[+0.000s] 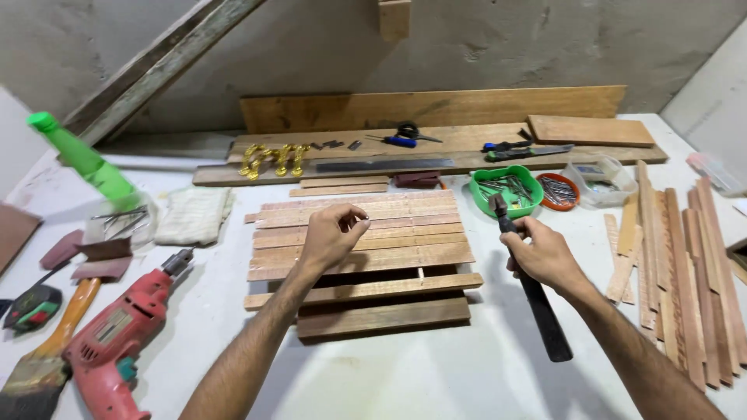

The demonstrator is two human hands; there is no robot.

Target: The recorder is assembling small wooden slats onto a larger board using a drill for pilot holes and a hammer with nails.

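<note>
Right hand point(545, 253) fingers clenched on hammer point(531, 288), head up, long axis running away-near | left hand point(331, 233) fingers pinched over slat panel point(362, 241) | green bowl point(506, 189) beyond.

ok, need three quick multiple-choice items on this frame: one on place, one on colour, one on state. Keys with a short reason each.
1. Where is the drill?
A. left of the slat panel
B. on the panel
C. in the green bowl

2. What colour is the spray bottle?
A. red
B. green
C. blue

3. What does the right hand hold?
A. nothing
B. a paintbrush
C. a hammer

Key: 1 A, it lies on the table at the left. 2 B, its body is bright green. 3 C, the fingers wrap the black handle; the left hand hovers pinched above the slats.
</note>
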